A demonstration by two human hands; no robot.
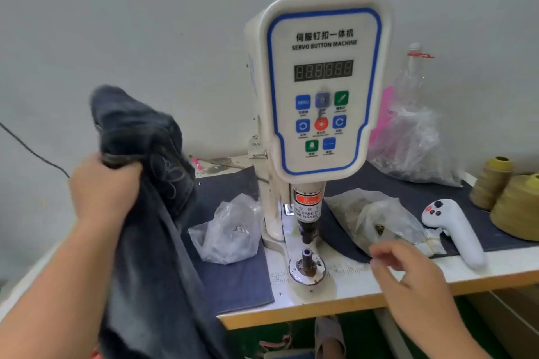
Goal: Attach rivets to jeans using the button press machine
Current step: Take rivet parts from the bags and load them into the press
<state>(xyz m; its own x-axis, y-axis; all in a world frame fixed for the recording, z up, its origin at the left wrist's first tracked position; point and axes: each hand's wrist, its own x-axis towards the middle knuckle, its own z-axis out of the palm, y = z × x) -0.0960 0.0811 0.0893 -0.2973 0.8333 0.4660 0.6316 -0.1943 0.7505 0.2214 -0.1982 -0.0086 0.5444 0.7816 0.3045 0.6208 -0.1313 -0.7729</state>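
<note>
The left hand, at the middle left of the frame, is clenched around a bunched fold of the jeans. It holds them up off the table, well to the left of the machine, and the rest of the cloth hangs down past the lower edge of the frame. The right hand, at the lower right, is blurred. Its fingers look loosely spread above the table edge and I see nothing between them, though the blur leaves that unsure.

Between the hands, at the centre, stands the button press machine, a cream plastic housing with a blue-bordered control panel and a dark, unlit display. Below it the metal punch hangs over a short round post on the base. Both are bare: no cloth lies between them and no rivet sits on the post, so by my judgement this pressing has yet to start. A rivet must be loaded, the denim laid over the post and the press fired.

The denim is dark, soft and heavily creased. Crinkled clear plastic bags sit left and right of the post, each apparently holding small metal pieces. At the right edge lie a smooth white handheld controller and olive thread cones.
</note>
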